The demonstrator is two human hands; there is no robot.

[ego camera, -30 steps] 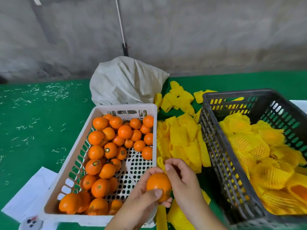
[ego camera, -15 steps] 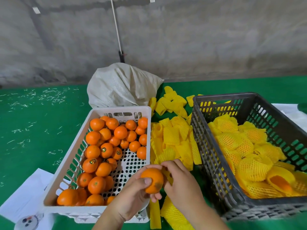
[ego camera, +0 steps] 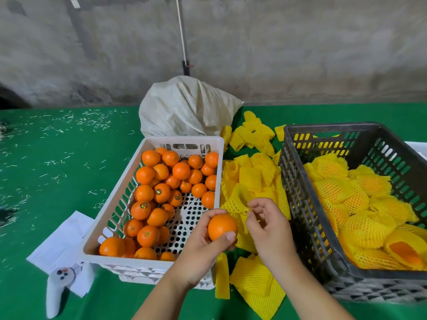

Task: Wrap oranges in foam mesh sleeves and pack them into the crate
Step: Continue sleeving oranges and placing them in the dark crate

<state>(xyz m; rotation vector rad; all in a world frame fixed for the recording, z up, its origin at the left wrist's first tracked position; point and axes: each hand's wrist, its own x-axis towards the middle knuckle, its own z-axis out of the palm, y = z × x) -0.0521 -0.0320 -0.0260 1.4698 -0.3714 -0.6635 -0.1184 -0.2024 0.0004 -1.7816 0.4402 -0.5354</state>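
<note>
**Oranges: one bare fruit in the left hand, a sleeve pinched in the right**

Green cloth [ego camera: 57, 162] covers the table, flecked with pale scraps at 10 o'clock. Dark crate [ego camera: 307, 218] sits at 3 o'clock, holding wrapped oranges [ego camera: 335, 190] in yellow mesh; one at its near corner shows orange flesh through an open sleeve end. White crate [ego camera: 97, 229] sits left of centre, at about 9 o'clock from the hands, with bare oranges [ego camera: 159, 192] heaped along its left and far sides, some carrying small stickers. A pale sack [ego camera: 184, 107] slumps at 12 o'clock behind the white crate. Loose sleeves [ego camera: 251, 176] fill the gap between the two crates and spill toward 6 o'clock. White paper [ego camera: 60, 243] lies at 8 o'clock, a white controller [ego camera: 56, 289] resting on its near edge.

Left hand [ego camera: 203, 250] grips one orange [ego camera: 222, 227] over the white crate's near right corner, thumb across its front. Right hand [ego camera: 269, 227], just beside it at 3 o'clock, pinches the edge of a sleeve [ego camera: 235, 202] between thumb and curled fingers above the pile.
</note>
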